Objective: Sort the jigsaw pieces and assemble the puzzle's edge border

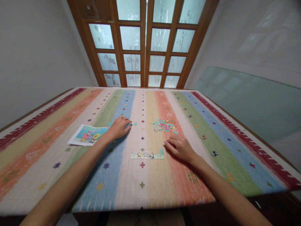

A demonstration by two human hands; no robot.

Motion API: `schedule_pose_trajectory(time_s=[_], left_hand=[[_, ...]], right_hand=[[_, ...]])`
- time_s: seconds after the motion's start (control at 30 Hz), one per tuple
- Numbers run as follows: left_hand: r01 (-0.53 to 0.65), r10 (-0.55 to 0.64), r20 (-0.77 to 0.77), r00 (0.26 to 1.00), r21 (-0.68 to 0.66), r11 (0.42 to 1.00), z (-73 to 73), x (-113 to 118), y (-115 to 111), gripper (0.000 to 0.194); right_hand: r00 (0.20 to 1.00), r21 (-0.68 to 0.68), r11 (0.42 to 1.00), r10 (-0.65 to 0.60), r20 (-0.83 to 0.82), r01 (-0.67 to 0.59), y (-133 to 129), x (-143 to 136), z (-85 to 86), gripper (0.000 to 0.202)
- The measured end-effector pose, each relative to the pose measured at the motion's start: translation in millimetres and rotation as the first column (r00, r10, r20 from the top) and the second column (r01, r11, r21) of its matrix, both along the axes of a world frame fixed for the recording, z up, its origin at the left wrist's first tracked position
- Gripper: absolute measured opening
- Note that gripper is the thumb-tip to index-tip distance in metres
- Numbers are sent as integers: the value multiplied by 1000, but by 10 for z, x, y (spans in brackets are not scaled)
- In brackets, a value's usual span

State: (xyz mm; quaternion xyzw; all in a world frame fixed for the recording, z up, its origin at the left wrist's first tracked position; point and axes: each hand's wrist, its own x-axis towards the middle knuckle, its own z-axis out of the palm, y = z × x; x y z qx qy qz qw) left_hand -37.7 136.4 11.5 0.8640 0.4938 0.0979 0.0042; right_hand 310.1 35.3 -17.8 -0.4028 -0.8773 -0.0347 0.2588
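Note:
My left hand (pixel 121 128) is over the blue stripe of the tablecloth, fingers bent down and thumb and fingertips around a small teal jigsaw piece (pixel 130 124). Just right of it lies another loose teal piece (pixel 135 124). My right hand (pixel 180 147) rests on the orange stripe with loosely bent fingers, and nothing shows in it. A joined strip of jigsaw pieces (pixel 147 155) lies to its left, with a teal piece (pixel 161 151) at the strip's upper right end. Beyond my right hand is a pile of mixed jigsaw pieces (pixel 164 125).
A printed cartoon picture (pixel 88 135) lies left of my left forearm, which partly covers it. The striped tablecloth (pixel 131 185) covers the table. Behind the table stand wood-framed glass doors (pixel 144 47). A pale glass panel (pixel 244 103) leans at the right wall.

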Motion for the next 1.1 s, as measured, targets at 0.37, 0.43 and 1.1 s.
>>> schedule_pose_trajectory(time_s=[0.37,0.43,1.1], left_hand=[[-18,19,55,998,-24,1000,-123,249,75,28],[-14,16,71,997,-25,1000,-127,251,75,26],[432,282,780,559,-564,704,7,729,-483,19]], right_hand=[[1000,14,1000,-1,5,1,-6,-7,20,38],[1000,20,1000,1,3,-1,-10,-9,22,38],[896,-387,911,-51,-441,-139,-85,-139,157,21]])
